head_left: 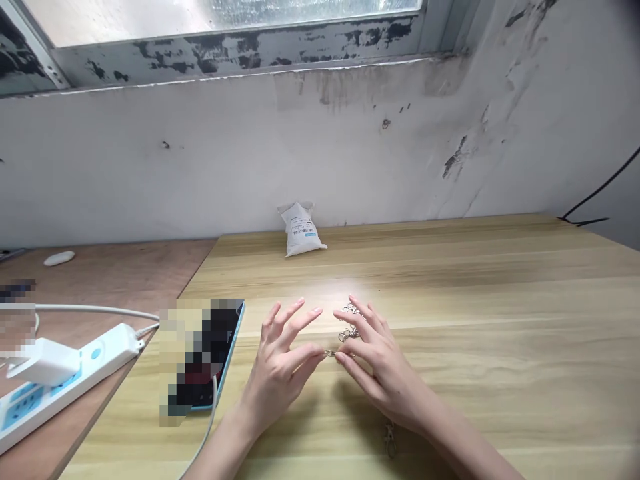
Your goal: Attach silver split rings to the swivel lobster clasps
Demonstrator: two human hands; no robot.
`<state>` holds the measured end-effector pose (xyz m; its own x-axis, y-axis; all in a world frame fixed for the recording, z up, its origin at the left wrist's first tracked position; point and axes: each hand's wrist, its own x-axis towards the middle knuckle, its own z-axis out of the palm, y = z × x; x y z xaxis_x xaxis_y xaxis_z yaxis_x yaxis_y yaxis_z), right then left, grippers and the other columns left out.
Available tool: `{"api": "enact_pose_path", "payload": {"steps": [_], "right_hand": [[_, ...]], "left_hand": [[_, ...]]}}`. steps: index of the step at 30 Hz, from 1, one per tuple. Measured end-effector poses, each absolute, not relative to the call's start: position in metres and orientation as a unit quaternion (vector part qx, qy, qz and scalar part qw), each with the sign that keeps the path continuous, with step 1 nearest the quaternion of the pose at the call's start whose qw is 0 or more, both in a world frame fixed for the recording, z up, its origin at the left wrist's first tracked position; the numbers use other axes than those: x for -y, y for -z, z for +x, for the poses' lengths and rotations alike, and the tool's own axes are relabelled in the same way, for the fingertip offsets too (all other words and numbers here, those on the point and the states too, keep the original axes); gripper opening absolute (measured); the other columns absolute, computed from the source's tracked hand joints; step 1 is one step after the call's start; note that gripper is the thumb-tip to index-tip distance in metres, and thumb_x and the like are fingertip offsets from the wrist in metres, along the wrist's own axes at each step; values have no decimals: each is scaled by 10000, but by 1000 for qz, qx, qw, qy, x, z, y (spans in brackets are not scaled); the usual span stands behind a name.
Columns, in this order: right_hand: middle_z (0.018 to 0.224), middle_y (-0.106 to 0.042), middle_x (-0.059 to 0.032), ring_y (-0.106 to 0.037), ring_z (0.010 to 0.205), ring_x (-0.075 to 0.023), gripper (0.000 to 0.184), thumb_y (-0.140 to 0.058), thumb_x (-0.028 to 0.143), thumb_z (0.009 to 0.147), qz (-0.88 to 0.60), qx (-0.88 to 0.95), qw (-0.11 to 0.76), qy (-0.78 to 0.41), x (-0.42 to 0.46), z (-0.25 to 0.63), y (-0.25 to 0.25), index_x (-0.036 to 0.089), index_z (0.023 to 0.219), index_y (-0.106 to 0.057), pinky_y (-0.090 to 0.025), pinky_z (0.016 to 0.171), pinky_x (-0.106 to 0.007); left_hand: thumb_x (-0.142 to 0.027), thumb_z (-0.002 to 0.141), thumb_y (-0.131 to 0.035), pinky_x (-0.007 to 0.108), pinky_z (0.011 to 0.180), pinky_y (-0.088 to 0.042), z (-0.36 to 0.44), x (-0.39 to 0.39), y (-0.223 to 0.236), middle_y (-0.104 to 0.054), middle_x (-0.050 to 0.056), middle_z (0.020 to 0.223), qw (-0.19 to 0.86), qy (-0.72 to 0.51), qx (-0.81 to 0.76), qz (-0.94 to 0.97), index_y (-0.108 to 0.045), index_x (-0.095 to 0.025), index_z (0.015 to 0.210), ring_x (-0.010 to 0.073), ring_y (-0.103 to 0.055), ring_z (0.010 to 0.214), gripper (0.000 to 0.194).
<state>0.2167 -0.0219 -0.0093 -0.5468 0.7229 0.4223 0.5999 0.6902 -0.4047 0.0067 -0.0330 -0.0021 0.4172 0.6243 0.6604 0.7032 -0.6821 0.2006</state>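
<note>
A small metal piece (330, 353) is pinched between the thumb and forefinger of the left hand (276, 360) and those of the right hand (376, 360), nearer the viewer than a cluster of metal clasps (349, 333). It is apparently being worked by fingertip, which calls for steady pinches. Its long axis is set roughly left to right; which end leads cannot be told.

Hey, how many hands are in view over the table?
2. The left hand and right hand face each other, their fingertips pinching a small metal piece between them. Both are in plain view; no other hand shows.
</note>
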Motion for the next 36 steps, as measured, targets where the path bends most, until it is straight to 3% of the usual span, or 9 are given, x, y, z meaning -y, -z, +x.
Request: {"api": "enact_pose_path", "payload": {"steps": [7,10,15,17,19,22,26,31,36], "right_hand": [[1345,-534,-90,-223,1447,-306,203,-469,245,961,-403,869,272,-92,15,221,16,212,820,-611,-254,1133,-598],[1315,-545,-95,-228,1438,-317,180,-489,238,945,-430,858,274,-63,8,227,24,215,825,-621,-265,1118,-595],[1275,-562,-96,-280,1399,-336,146,-515,256,933,-447,849,275,-58,1,236,23,228,886,-650,-314,1071,-576],[1152,-610,-99,-433,1264,-317,148,-518,277,934,-446,848,271,-96,1,243,12,227,903,-653,-406,978,-509],[902,-626,-61,-569,932,-231,160,-523,299,932,-439,848,235,-182,2,253,-4,220,879,-652,-470,792,-384],[677,-531,27,-494,636,-128,120,-653,326,846,-446,805,118,-373,6,270,-26,211,814,-633,-397,577,-249],[694,-543,51,-493,625,-98,329,-826,310,650,-429,756,5,-494,10,282,-34,201,914,-663,-346,529,-205],[674,-582,53,-499,579,-88,438,-875,365,557,-420,756,-48,-499,15,271,-21,194,917,-693,-293,458,-187],[607,-560,69,-480,543,-77,153,-798,203,634,-438,802,3,-405,22,255,-18,208,749,-697,-256,463,-200]], "left_hand": [[-197,905,-574,476,1063,-352,-14,25,2,-542,78,1361,5,273,429,-861,-646,-220,889,283,-438,1308,77],[-222,919,-526,354,852,-466,-32,23,-6,-624,76,1123,-87,195,472,-855,-638,-209,899,225,-590,1031,115],[-327,902,-547,274,726,-429,-44,31,-28,-627,16,922,-216,124,540,-804,-648,-228,908,170,-591,836,141],[-334,854,-604,263,707,-410,-45,33,-31,-619,0,876,-252,93,551,-790,-646,-227,855,166,-578,813,115],[-345,804,-654,262,709,-401,-44,34,-31,-614,-4,855,-278,76,553,-782,-650,-225,831,167,-568,805,123],[-364,767,-685,268,728,-398,-44,33,-28,-616,1,851,-300,69,555,-773,-664,-222,834,174,-559,813,158],[-341,762,-678,259,717,-405,-44,33,-28,-605,1,842,-331,69,556,-759,-656,-211,823,167,-549,803,145],[-298,808,-621,241,663,-395,-41,33,-23,-594,-5,793,-340,76,558,-753,-637,-199,791,147,-526,746,102],[-254,886,-543,262,656,-374,-25,32,-9,-592,6,762,-264,135,523,-799,-609,-191,788,155,-510,720,134]]}}
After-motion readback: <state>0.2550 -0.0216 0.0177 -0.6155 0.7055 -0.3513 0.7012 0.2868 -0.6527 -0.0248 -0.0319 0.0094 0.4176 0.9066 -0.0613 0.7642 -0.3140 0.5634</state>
